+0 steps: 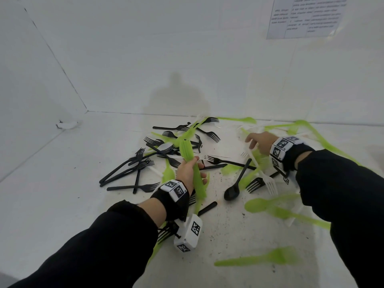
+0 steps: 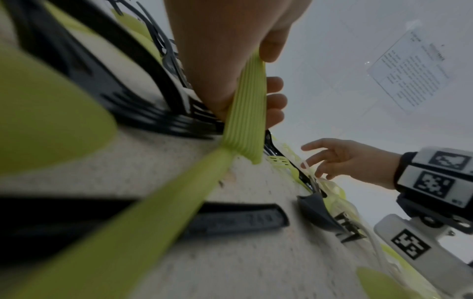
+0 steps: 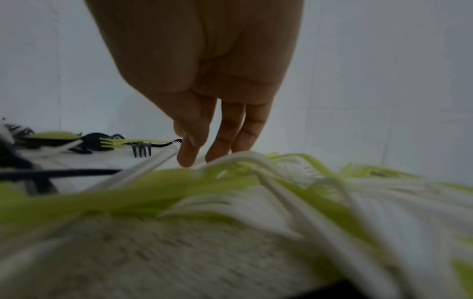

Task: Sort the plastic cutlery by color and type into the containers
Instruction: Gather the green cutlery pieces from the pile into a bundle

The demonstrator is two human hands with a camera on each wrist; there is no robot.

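Note:
Black, green and white plastic cutlery lies scattered on a white surface. My left hand point(image 1: 190, 169) grips a stacked bundle of green cutlery point(image 1: 190, 156), its ribbed edges clear in the left wrist view point(image 2: 247, 113). My right hand point(image 1: 257, 142) reaches over the right side of the heap with fingers straight, holding nothing. Its fingertips point(image 3: 187, 157) hover at or touch white cutlery point(image 3: 256, 159); contact is unclear. A white fork point(image 1: 268, 177) lies below that hand. A black spoon point(image 1: 233, 191) lies between my hands.
Black forks point(image 1: 133, 167) are heaped to the left of my left hand. Green spoons point(image 1: 259, 205) and a green piece point(image 1: 257, 258) lie near the front right. White walls point(image 1: 145, 59) close the back and left. A printed sheet point(image 1: 307, 15) hangs upper right. No containers show.

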